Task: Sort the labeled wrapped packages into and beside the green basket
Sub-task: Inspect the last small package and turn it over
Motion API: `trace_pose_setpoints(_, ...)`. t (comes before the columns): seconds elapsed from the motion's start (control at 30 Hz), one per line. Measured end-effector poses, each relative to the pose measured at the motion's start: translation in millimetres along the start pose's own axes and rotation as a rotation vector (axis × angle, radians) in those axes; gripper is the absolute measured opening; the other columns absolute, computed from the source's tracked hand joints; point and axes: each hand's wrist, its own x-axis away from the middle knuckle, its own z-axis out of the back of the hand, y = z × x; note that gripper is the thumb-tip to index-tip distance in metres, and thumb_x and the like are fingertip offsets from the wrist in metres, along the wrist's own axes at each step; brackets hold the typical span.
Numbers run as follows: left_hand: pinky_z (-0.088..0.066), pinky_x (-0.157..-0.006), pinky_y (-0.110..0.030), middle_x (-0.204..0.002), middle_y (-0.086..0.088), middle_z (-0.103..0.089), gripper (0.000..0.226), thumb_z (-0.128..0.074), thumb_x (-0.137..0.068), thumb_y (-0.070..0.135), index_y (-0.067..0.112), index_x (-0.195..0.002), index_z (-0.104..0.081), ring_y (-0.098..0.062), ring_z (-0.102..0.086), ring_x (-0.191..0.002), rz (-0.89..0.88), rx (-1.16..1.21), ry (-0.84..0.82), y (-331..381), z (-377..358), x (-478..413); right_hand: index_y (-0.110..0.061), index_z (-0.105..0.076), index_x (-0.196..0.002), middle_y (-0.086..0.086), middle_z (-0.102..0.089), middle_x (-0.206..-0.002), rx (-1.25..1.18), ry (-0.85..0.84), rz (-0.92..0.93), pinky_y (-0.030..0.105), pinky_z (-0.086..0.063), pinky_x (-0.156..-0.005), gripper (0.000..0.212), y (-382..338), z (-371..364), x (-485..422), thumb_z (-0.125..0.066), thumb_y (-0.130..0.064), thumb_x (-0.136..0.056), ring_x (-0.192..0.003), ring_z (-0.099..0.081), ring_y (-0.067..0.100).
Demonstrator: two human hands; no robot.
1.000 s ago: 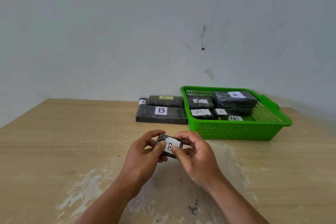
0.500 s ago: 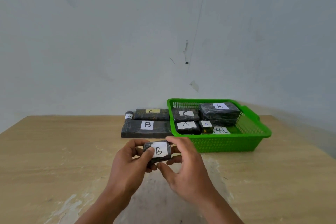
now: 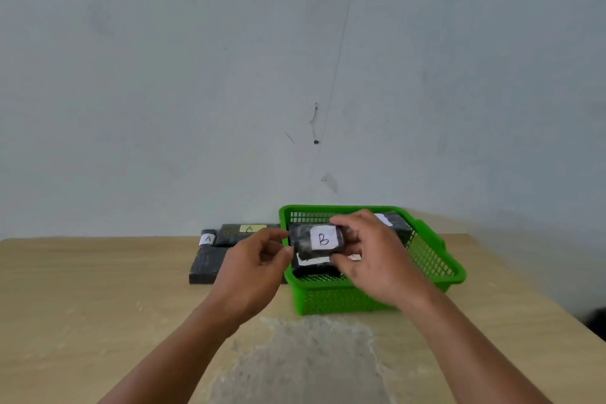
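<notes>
A small black-wrapped package with a white label B (image 3: 323, 239) hangs over the left part of the green basket (image 3: 456, 273). My right hand (image 3: 370, 259) grips its right end with thumb below and fingers on top. My left hand (image 3: 259, 269) pinches its left end with fingertip and thumb. Under it in the basket lies a wrapped package with a white label (image 3: 313, 262); a larger one (image 3: 400, 227) sits at the back right. My hands hide the rest of the basket's contents.
Left of the basket lie a small package labelled A (image 3: 207, 238), a long one with a yellow A label (image 3: 249, 229) and a big black one (image 3: 206, 265) partly behind my left hand. The wooden table has a worn grey patch (image 3: 305, 357). A wall stands close behind.
Both hands have carried the B package forward and to the right, from above the table in front of the basket to over the basket's left part.
</notes>
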Motion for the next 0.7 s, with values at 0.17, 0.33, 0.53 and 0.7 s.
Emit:
trace_pose_setpoints(0.17, -0.047, -0.111, -0.032, -0.138, 0.004, -0.064, 0.048, -0.064, -0.095, 0.019, 0.02, -0.143, -0.057, -0.013, -0.059, -0.128, -0.091, -0.383, -0.025, -9.2, -13.8, -34.8, -0.021, -0.066, -0.129, -0.001, -0.071, -0.118, 0.08, -0.071, -0.209, 0.036, -0.059, -0.099, 0.054, 32.6, 12.0, -34.8, -0.089, -0.014, -0.08, -0.099, -0.074, 0.011)
trace_pose_setpoints(0.33, -0.037, -0.112, -0.026, -0.145, 0.001, -0.057, 0.051, -0.065, -0.095, 0.023, 0.021, -0.145, -0.054, -0.017, -0.051, -0.135, -0.157, -0.547, -0.089, -14.2, -30.8, -51.9, -0.019, -0.07, -0.116, -0.003, -0.074, -0.106, 0.262, -0.212, -0.312, 0.038, -0.059, -0.092, 0.038, 51.8, 13.2, -56.6, -0.088, -0.019, -0.082, -0.095, -0.072, 0.017)
trace_pose_setpoints(0.53, -0.041, -0.11, -0.028, -0.146, 0.005, -0.053, 0.053, -0.062, -0.096, 0.028, 0.02, -0.147, -0.051, -0.016, -0.052, -0.134, -0.271, -0.594, -0.114, -16.0, -53.5, -63.8, -0.016, -0.071, -0.124, 0.005, -0.075, -0.118, 0.45, -0.331, -0.493, 0.034, -0.057, -0.091, 0.04, 91.1, 40.5, -67.5, -0.083, -0.009, -0.086, -0.101, -0.071, 0.021)
trace_pose_setpoints(0.7, -0.044, -0.108, -0.028, -0.145, 0.006, -0.052, 0.052, -0.062, -0.096, 0.026, 0.022, -0.147, -0.05, -0.016, -0.053, -0.132, -0.289, -0.602, -0.147, -22.9, -68.8, -67.5, -0.009, -0.074, -0.122, 0.011, -0.076, -0.117, 0.616, -0.376, -0.577, 0.037, -0.059, -0.095, 0.033, 124.7, 38.3, -67.1, -0.077, -0.008, -0.089, -0.105, -0.072, 0.026)
